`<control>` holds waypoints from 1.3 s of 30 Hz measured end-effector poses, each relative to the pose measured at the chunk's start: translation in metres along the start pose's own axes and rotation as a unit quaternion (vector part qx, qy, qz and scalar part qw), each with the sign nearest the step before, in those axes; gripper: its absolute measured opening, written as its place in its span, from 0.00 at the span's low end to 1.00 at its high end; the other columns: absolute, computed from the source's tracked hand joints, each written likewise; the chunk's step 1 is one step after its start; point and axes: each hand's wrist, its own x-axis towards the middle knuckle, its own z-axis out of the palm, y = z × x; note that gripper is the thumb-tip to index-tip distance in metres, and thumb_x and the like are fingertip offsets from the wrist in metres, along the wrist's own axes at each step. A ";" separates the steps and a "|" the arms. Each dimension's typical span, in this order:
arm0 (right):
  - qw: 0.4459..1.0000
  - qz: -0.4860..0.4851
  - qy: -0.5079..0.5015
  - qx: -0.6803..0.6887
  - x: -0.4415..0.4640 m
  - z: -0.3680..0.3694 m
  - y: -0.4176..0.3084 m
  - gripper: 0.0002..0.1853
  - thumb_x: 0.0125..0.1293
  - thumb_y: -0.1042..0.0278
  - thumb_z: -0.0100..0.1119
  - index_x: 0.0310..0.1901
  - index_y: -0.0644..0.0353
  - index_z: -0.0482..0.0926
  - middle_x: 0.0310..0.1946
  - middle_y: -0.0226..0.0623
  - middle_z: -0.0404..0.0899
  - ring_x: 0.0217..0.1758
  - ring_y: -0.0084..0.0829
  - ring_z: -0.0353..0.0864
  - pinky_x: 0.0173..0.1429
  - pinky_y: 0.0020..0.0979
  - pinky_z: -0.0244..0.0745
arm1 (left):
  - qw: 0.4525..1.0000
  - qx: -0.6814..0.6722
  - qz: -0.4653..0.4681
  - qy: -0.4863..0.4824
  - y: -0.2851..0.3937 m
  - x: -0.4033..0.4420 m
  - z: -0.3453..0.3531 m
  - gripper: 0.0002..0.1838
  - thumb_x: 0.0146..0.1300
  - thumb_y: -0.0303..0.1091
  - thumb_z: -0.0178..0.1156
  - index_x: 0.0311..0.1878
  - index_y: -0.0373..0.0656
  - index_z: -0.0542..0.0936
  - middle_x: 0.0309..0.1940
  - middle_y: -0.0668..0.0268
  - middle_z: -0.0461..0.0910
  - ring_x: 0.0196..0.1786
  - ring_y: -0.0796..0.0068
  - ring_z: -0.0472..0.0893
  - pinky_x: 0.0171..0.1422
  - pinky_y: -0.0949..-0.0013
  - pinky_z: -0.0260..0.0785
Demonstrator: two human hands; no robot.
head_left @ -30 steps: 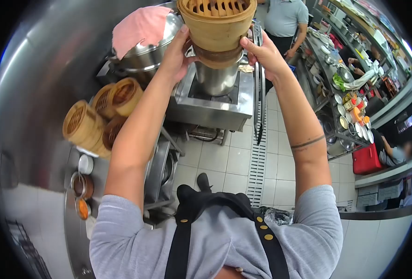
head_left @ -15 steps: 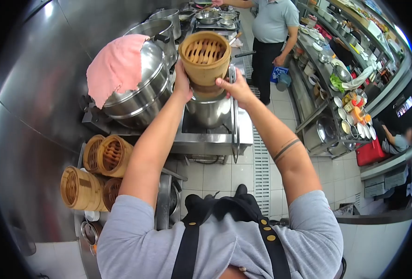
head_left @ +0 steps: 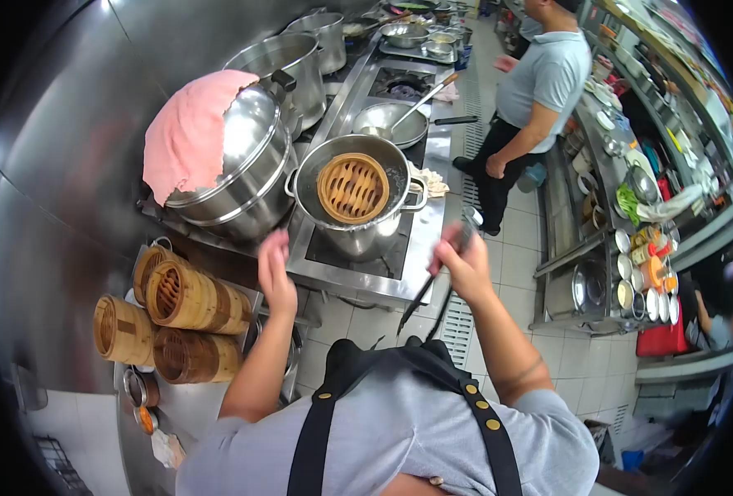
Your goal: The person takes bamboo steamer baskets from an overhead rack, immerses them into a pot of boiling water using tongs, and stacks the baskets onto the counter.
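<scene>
A round bamboo steamer [head_left: 353, 188] with a slatted base sits in the mouth of a steel two-handled pot [head_left: 358, 240] on the stove. Below and left of that pot, my left hand [head_left: 276, 273] is raised and touches nothing, its fingers stretched out. My right hand [head_left: 463, 260], to the right of the pot and lower, is closed round dark metal tongs [head_left: 420, 304] whose tips point down and left. A large lidded steamer pot stands left of the steel pot, with a pink cloth [head_left: 193, 136] over its lid [head_left: 255, 136].
Several bamboo steamers [head_left: 193, 298] are stacked at the lower left. A pan [head_left: 399, 124] with a ladle lies behind the pot. A co-worker [head_left: 540, 91] stands in the aisle at the upper right, beside shelves with bowls and bottles [head_left: 652, 269].
The bamboo steamer has been let go and now rests in the pot. Both hands have drawn back toward me, the right keeping the tongs. The co-worker has turned sideways.
</scene>
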 end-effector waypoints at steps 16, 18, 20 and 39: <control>0.949 -0.299 0.007 0.098 0.035 -0.014 -0.115 0.23 0.62 0.42 0.67 0.37 0.51 0.68 0.23 0.24 0.65 0.21 0.22 0.66 0.30 0.29 0.69 | 0.669 0.596 -0.253 -0.366 -0.202 -0.463 -0.382 0.17 0.70 0.43 0.54 0.52 0.41 0.81 0.47 0.51 0.83 0.53 0.51 0.81 0.56 0.56 0.72; 0.938 -0.328 -0.026 0.110 0.041 -0.003 -0.131 0.22 0.63 0.42 0.64 0.38 0.51 0.70 0.25 0.23 0.66 0.21 0.20 0.65 0.30 0.27 0.65 | 0.791 0.310 -0.527 0.006 -0.164 -0.406 -0.339 0.20 0.69 0.43 0.56 0.56 0.40 0.81 0.45 0.58 0.84 0.47 0.62 0.82 0.53 0.60 0.72; 0.930 -0.334 -0.082 0.130 0.047 0.002 -0.138 0.21 0.65 0.40 0.61 0.37 0.51 0.73 0.25 0.23 0.66 0.22 0.20 0.66 0.30 0.27 0.64 | 0.756 0.257 -0.599 0.065 -0.082 -0.313 -0.253 0.22 0.67 0.44 0.62 0.59 0.41 0.79 0.42 0.64 0.83 0.39 0.76 0.77 0.45 0.69 0.70; 0.933 -0.355 0.037 -0.049 0.179 0.147 -0.055 0.16 0.63 0.64 0.73 0.29 0.61 0.74 0.20 0.29 0.79 0.20 0.18 0.77 0.24 0.20 0.69 | 0.798 0.224 -0.558 0.029 -0.113 -0.437 -0.373 0.12 0.65 0.42 0.59 0.50 0.54 0.81 0.30 0.75 0.74 0.31 0.80 0.71 0.33 0.69 0.63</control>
